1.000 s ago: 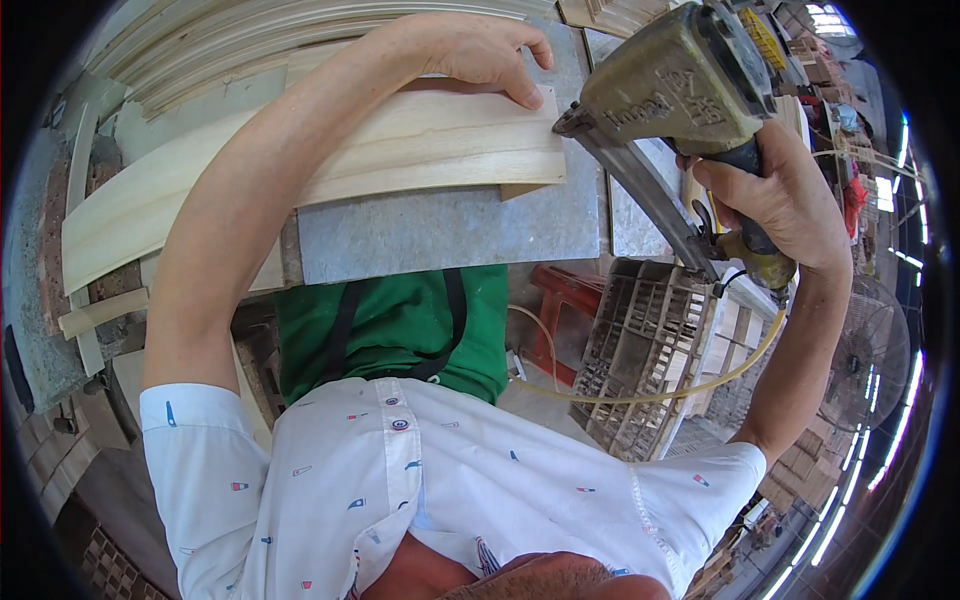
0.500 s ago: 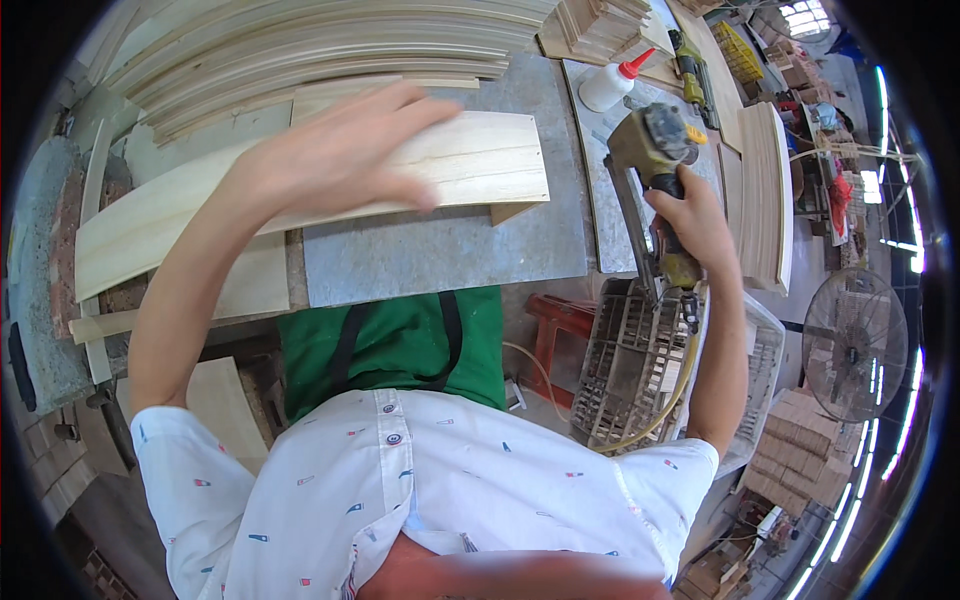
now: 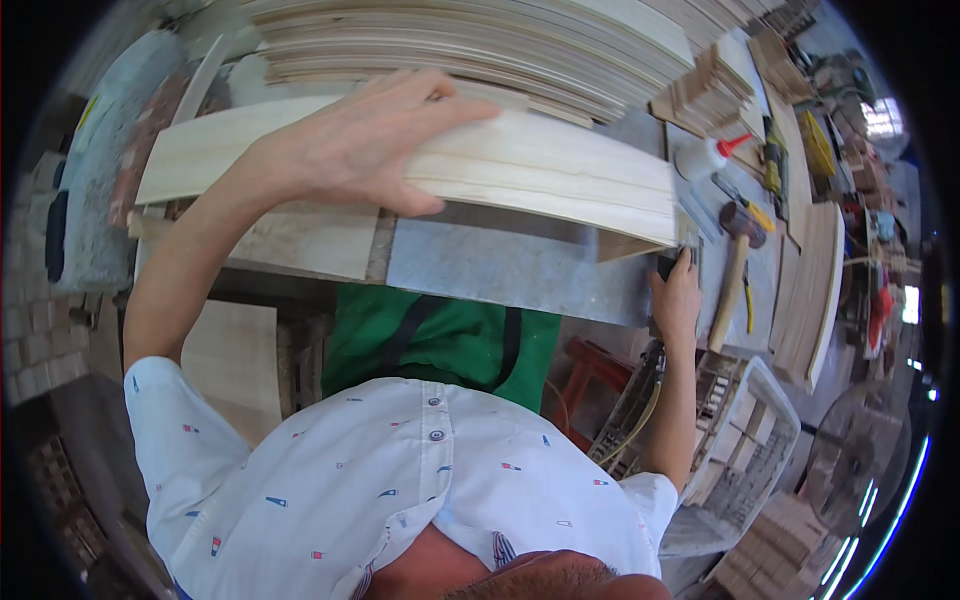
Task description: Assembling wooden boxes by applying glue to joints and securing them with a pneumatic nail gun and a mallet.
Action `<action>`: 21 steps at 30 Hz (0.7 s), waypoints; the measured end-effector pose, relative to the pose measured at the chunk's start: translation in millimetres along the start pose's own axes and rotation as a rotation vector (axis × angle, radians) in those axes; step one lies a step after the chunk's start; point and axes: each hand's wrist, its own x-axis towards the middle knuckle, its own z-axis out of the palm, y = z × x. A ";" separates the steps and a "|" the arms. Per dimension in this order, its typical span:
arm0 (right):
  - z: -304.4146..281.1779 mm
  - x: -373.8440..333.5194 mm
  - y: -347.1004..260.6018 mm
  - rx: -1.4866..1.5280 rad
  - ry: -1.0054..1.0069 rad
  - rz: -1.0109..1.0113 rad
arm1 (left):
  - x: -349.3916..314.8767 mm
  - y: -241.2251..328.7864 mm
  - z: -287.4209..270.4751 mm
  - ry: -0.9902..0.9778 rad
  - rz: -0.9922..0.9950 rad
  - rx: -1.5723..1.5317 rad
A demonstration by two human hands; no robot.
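Observation:
A long pale wooden board [image 3: 560, 165] lies across the bench, with a short upright wooden piece [image 3: 625, 247] under its right end. My left hand [image 3: 370, 140] spans the board left of its middle, thumb at the near edge and fingers reaching over the far side. At the board's right end, my right hand [image 3: 678, 300] is closed round the dark handle of a nail gun [image 3: 664, 265]. The gun's head is mostly hidden by the board end and my hand. Its yellowish air hose [image 3: 640, 425] hangs below my right forearm.
Right of the board lie a hammer [image 3: 736, 275], a white bottle with a red nozzle [image 3: 700, 160] and a green tool [image 3: 774, 160]. Stacked wooden strips [image 3: 470, 45] fill the back of the bench. A light-coloured crate [image 3: 770, 470] with wood pieces stands low right.
My right hand has brought the nail gun down and left to the board's right end. The hammer behind it now shows. The whole view has shifted, and my left hand sits further from that end.

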 end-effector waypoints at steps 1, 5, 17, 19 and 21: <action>2.3 -2.7 -3.6 -0.009 0.009 0.016 | 0.1 5.1 -5.3 0.035 0.022 0.034; -10.6 -15.3 -20.1 -0.043 -0.009 -0.038 | -4.3 26.6 -50.6 0.111 0.055 -0.013; -66.0 -77.3 -229.2 1.016 -0.273 -0.911 | -31.5 45.1 -59.3 1.299 -0.291 -0.716; -66.5 -83.7 -246.4 1.023 -0.186 -1.032 | -39.7 40.6 -45.0 1.301 -0.282 -0.825; -65.8 -82.0 -245.0 1.014 -0.071 -1.028 | -47.1 36.2 -30.1 1.313 -0.290 -0.914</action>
